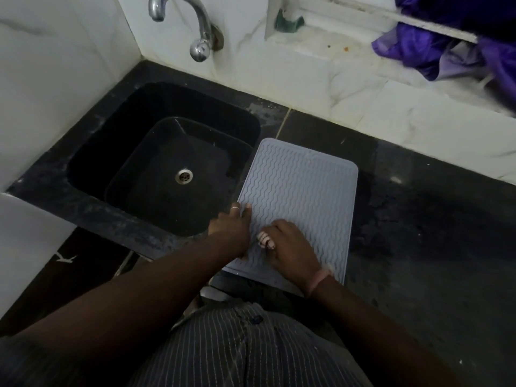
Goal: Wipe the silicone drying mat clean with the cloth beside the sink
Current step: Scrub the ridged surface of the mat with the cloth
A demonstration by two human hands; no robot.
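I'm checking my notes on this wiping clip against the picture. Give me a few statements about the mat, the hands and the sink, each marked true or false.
1. The grey drying mat lies on the dark counter to the right of the sink. True.
2. The right hand holds a small white patterned cloth on the mat. True.
3. The left hand is inside the sink basin. False: it rests on the mat's left edge.
4. Water is running from the tap. False: no stream is visible.
5. The mat is rolled up. False: it lies flat.
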